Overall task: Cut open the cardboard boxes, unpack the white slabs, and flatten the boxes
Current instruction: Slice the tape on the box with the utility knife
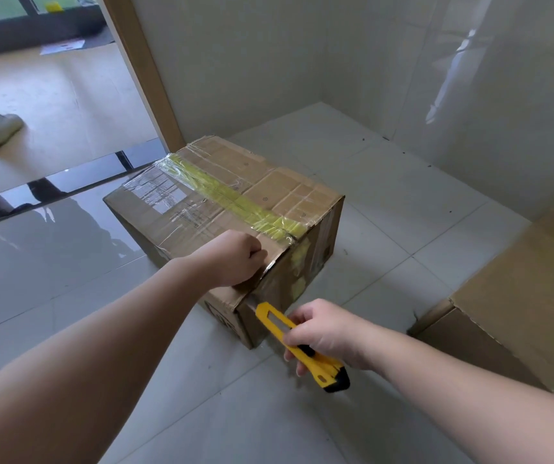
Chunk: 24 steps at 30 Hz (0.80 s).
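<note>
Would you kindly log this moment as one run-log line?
step: cutting tape | left hand: rests curled on taped box | right hand: grips yellow utility knife at box end | box: sealed

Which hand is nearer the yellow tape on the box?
Left. The left hand rests on the box top, just short of the yellow tape. The right hand holds the knife lower, by the box's end face.

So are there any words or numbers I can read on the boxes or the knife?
None can be read.
Taped cardboard box: faint print under the clear tape, too blurred.
Same box, near bottom corner: dark marks, too small.
Second box: a dark printed patch at the frame edge, unreadable.
Yellow utility knife: no text visible.
</note>
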### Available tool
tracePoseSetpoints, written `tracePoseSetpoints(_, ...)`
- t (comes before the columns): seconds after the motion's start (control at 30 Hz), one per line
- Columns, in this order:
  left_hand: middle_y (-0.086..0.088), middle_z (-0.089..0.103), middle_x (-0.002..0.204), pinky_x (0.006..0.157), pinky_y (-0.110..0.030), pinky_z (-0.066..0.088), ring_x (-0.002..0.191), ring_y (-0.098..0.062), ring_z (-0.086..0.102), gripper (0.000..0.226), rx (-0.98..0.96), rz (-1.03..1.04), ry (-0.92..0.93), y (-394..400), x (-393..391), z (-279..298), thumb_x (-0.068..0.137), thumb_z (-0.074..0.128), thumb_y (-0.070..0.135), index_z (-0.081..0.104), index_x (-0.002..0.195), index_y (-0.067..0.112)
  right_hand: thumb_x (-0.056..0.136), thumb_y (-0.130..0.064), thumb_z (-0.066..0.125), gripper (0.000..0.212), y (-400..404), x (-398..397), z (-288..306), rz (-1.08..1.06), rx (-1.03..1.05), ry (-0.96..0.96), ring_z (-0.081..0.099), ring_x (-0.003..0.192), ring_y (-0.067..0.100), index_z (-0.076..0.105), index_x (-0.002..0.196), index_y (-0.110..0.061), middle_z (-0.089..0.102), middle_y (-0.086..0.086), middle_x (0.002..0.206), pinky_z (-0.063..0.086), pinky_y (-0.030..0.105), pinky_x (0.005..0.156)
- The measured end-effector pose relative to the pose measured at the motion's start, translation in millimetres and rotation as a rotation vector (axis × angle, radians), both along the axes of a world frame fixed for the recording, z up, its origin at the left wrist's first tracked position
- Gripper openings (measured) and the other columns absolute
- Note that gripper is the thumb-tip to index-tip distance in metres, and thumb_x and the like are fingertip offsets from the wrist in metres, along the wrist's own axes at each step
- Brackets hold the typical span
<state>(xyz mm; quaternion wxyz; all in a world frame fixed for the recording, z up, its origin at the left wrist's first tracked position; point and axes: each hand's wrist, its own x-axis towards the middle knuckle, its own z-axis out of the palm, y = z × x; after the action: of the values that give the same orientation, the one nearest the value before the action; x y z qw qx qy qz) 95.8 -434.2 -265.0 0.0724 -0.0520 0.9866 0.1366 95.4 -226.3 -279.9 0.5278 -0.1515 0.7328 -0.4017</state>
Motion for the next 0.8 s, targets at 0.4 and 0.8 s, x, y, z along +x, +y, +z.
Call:
tracePoseSetpoints(0.4,0.003,0.051,0.059,0.052,-0.026,0.037,0.057,-0.018,0.05,0.039,-0.085,0.026,0.032,7,-11,2,0.093,0.048,0.041,0.047,0.059,0.021,0.087,-0.004,0.052,0.01,45,-31,5,-0.21,0.069,0.202,0.061,0.051,0.02,0.059,0.082,-0.009,0.066,0.01,0.075,0.049,0.024,0.05)
tracePoseSetpoints(0.8,0.004,0.048,0.069,0.057,-0.029,0.043,0.062,-0.015,0.048,0.021,-0.283,-0.077,-0.108,29,-7,-1,0.091,0.039,0.018,0.053,0.077,0.013,0.09,-0.005,0.053,0.016,47,-46,12,-0.319,-0.003,0.3,0.062,0.057,0.016,0.062,0.089,-0.019,0.07,0.011,0.081,0.049,0.024,0.052)
